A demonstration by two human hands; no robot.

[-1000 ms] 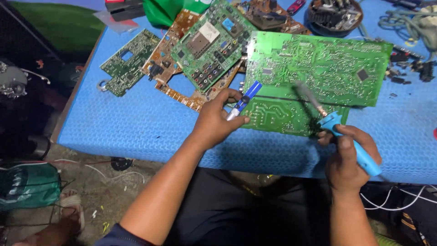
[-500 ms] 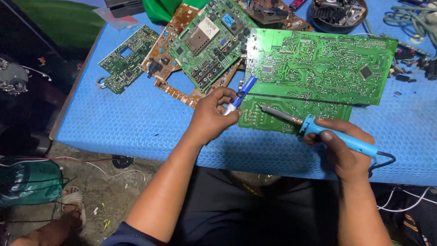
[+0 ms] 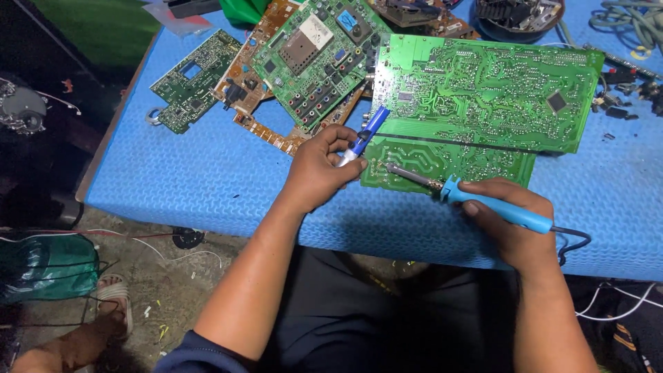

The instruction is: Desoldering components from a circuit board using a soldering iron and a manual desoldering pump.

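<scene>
My left hand (image 3: 318, 173) grips a small blue and white pen-shaped tool (image 3: 364, 132), its tip pointing up over the left edge of a big green circuit board (image 3: 483, 97) lying solder side up. My right hand (image 3: 514, 221) holds a blue-handled soldering iron (image 3: 483, 202); its metal tip rests on the board's lower strip (image 3: 449, 162), close to my left hand. Both hands sit near the front edge of the blue table mat (image 3: 200, 186).
Several other circuit boards lie at the back left: a small green one (image 3: 197, 79), a brown one (image 3: 255, 90) and a green one with components (image 3: 314, 59). Cables (image 3: 632, 27) and small parts sit at the back right. The iron's cord (image 3: 573, 242) hangs off the front edge.
My right hand has swung the soldering iron down and left, from pointing up away from the board to lying flat with its tip on the board's lower strip. My left hand barely moved.
</scene>
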